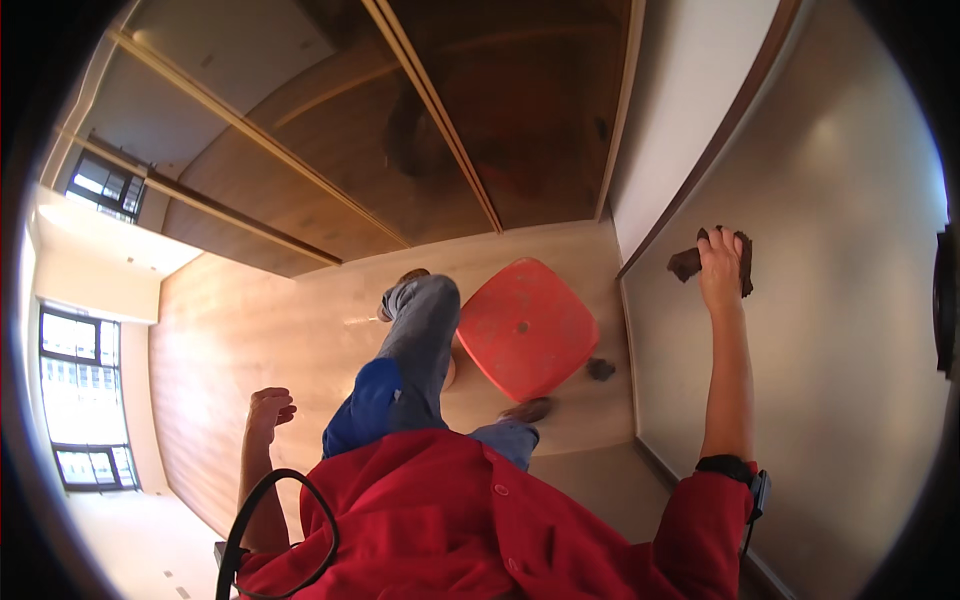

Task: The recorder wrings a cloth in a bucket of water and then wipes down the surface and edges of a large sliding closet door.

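My right hand (721,271) is stretched out to the right and grips a dark brown cloth (684,265). It presses the cloth against a smooth, pale panel (814,322) with a dull sheen. Part of the cloth is hidden under the palm and fingers. My left hand (271,414) hangs in the air at the left, loosely curled, with nothing visible in it.
A worn red plastic stool (529,330) stands on the light floor (247,337), close to my legs. Beside it lies a small dark object (600,369). Dark reflective sliding doors (517,135) line the far side. A window (82,375) is at the left.
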Action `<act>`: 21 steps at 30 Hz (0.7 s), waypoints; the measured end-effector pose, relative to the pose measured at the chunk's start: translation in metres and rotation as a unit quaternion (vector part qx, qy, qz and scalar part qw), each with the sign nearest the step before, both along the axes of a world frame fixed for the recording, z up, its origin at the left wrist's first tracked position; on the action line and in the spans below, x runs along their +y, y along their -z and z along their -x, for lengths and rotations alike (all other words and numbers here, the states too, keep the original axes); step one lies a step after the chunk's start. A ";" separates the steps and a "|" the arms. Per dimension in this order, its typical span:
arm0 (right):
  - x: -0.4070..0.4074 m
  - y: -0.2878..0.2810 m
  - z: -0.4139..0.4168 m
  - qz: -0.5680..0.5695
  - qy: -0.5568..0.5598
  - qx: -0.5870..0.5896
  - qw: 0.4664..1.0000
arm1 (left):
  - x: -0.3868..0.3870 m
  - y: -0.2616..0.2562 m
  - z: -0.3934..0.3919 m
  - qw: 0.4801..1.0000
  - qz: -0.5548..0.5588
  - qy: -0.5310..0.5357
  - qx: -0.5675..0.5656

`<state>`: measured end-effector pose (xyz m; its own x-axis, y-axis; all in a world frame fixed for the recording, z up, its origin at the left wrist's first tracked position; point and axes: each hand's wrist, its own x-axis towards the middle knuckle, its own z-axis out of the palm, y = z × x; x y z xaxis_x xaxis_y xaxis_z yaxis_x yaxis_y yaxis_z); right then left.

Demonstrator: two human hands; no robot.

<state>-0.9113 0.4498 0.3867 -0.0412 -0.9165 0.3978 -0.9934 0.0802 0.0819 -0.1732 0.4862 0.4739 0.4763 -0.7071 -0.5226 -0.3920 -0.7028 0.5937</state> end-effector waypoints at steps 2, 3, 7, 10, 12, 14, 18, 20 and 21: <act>-0.003 0.009 -0.003 0.047 0.002 -0.001 0.999 | -0.034 -0.011 0.000 0.999 -0.010 0.033 -0.011; -0.006 0.014 -0.005 0.041 -0.001 -0.020 0.999 | -0.053 -0.017 0.004 0.998 -0.015 0.052 -0.017; -0.006 0.055 -0.023 -0.021 0.097 -0.198 0.975 | -0.159 -0.001 0.022 0.984 -0.034 0.172 -0.016; 0.028 0.145 -0.036 0.053 0.331 -0.488 0.806 | -0.262 0.062 0.057 0.955 -0.058 0.291 0.017; 0.031 0.147 -0.110 0.165 0.375 -0.728 0.550 | -0.336 0.108 0.067 0.872 0.027 0.488 -0.026; 0.039 0.151 -0.177 0.237 0.405 -0.767 0.438 | -0.407 0.189 0.091 0.737 0.183 0.644 0.088; 0.037 0.107 -0.320 0.320 0.537 -0.720 0.301 | -0.440 0.277 0.257 0.384 0.188 0.875 -0.229; 0.012 0.085 -0.383 0.347 0.551 -0.720 0.240 | -0.466 0.311 0.305 0.189 0.226 0.899 -0.324; 0.004 0.086 -0.418 0.352 0.562 -0.704 0.254 | -0.480 0.336 0.323 0.102 0.253 0.886 -0.375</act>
<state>-0.4933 0.4535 0.3006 -0.6755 0.2667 -0.6874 0.6847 -0.1191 -0.7190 -0.4965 0.0058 0.1379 -0.8622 0.1240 -0.4912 0.2938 0.9123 -0.2854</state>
